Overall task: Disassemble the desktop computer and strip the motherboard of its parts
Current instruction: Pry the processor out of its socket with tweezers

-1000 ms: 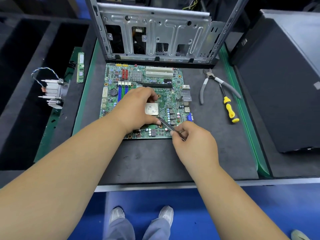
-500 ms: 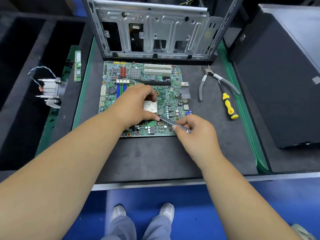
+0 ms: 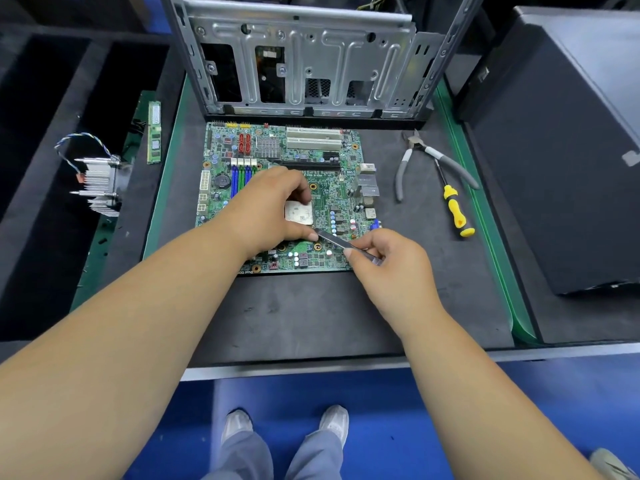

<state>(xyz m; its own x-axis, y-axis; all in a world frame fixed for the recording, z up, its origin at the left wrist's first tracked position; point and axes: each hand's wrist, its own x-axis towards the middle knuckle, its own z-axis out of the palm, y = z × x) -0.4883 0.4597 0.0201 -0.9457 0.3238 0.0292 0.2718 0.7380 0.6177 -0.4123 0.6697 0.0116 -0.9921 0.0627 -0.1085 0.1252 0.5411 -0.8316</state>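
Observation:
A green motherboard (image 3: 332,199) lies flat on the dark mat in front of the bare metal computer case (image 3: 298,60). A square silver CPU (image 3: 298,213) sits in the board's middle. My left hand (image 3: 273,209) lies over the board, its thumb and forefinger pinching the CPU at its near and far edges. My right hand (image 3: 384,258) grips metal tweezers (image 3: 341,242), whose tip points at the CPU's near right corner beside my left thumb.
Grey-handled cutters (image 3: 420,157) and a yellow-handled screwdriver (image 3: 455,211) lie right of the board. A RAM stick (image 3: 154,133) and a finned heatsink with wires (image 3: 98,185) rest at the left. A black box (image 3: 568,150) stands at the right.
The view has shifted slightly. Both hands stay at the CPU; the tweezers' tip has edged a little closer to the chip's corner.

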